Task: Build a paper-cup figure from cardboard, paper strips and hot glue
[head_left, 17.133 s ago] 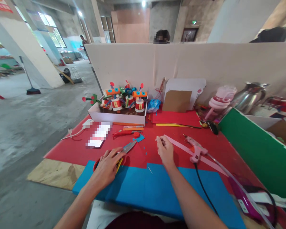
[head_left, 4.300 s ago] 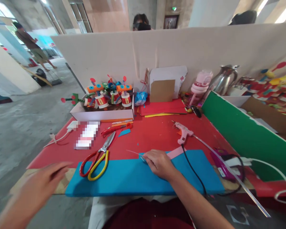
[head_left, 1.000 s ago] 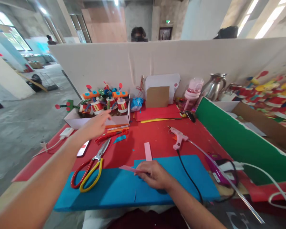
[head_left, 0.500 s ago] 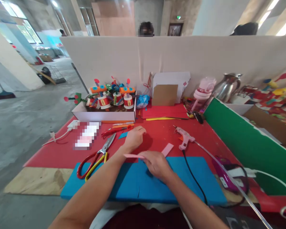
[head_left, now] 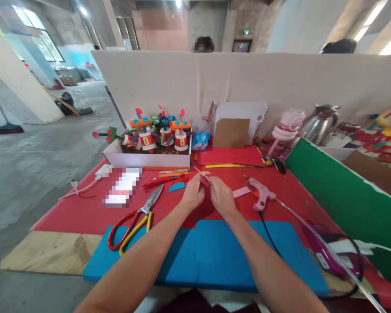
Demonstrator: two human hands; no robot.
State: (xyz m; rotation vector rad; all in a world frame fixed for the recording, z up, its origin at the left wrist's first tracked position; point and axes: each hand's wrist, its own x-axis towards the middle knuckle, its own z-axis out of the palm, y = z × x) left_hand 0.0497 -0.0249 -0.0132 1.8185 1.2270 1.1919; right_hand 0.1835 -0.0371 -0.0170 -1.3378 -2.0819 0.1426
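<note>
Both my hands meet over the red table cover (head_left: 84,208), just beyond the blue foam sheet (head_left: 241,252). My left hand (head_left: 193,194) and my right hand (head_left: 222,196) are closed in pinches on a thin pink paper strip (head_left: 202,174), seen edge-on and slanting up to the left. A second pink strip (head_left: 241,191) lies flat just right of my right hand. Red-and-yellow-handled scissors (head_left: 135,217) rest to the left, partly on the foam. A pink glue gun (head_left: 261,194) lies to the right with its black cord running toward me.
A white box of colourful paper-cup figures (head_left: 150,150) stands at the back left. A phone and charger (head_left: 122,187), red paper sheets (head_left: 230,155), a pink bottle (head_left: 285,130), a steel kettle (head_left: 317,124) and a green board (head_left: 342,195) ring the area. A person sits behind the white partition.
My hands have moved forward off the blue foam and come together. The left hand, which was reaching toward the box, now pinches the pink strip with the right.
</note>
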